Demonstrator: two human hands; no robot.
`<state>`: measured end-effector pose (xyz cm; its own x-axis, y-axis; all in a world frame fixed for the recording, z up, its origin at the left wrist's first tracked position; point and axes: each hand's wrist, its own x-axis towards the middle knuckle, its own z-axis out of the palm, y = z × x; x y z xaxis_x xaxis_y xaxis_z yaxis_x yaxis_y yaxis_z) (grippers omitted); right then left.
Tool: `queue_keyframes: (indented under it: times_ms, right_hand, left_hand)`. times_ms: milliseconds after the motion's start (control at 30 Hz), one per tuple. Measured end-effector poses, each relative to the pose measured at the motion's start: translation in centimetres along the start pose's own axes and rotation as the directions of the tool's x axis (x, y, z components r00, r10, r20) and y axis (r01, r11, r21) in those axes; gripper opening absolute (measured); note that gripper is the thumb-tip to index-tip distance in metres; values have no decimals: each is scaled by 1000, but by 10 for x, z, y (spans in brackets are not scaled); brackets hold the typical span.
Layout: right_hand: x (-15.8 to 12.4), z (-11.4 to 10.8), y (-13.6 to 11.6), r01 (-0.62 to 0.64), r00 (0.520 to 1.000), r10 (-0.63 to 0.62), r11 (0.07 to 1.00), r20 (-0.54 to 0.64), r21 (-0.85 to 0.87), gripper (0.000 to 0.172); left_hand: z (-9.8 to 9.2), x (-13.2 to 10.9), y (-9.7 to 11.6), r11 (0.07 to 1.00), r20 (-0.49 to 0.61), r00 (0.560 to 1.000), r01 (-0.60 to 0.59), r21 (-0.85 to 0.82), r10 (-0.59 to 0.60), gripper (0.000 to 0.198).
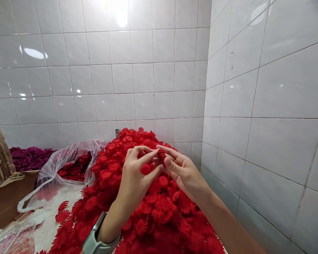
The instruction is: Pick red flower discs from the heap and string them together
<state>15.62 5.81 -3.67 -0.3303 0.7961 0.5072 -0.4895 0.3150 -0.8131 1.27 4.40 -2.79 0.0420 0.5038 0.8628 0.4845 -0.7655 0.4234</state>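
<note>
Between both hands is a small red artificial flower (161,154), seen edge-on with its fringed petals. My left hand (137,164), with a watch at the wrist, pinches it between thumb and fingertips from the left. My right hand (181,168) has its thumb and fingers closed around it from the right. Just below and behind the hands rises a large heap of red artificial flowers (159,208), spread over the table. Some of the right fingers are hidden behind the flower and the thumb.
A clear plastic bag (51,165) with darker red flowers stands left of the heap. Farther left are a cardboard box (13,201) and purple flowers (31,157). Thin white strands (16,227) lie at the table's left. Tiled walls (137,77) meet in a corner behind.
</note>
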Motion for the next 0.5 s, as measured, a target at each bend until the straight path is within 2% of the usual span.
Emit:
queue_keyframes:
  times_ms: [133, 333, 500]
  right_hand:
    - [3, -1, 2, 68, 995, -68, 998, -71, -4, 31]
    - [4, -5, 7, 139, 971, -162, 981, -177, -136, 25]
    - [2, -3, 8, 167, 955, -225, 947, -195, -275, 23]
  left_hand:
    - [-4, 2, 3, 990, 110, 987, 123, -75, -115, 30]
    - [-5, 5, 5, 909, 145, 930, 362, -206, -338, 21]
    - [-3, 7, 3, 859, 165, 903, 429, -280, -397, 19]
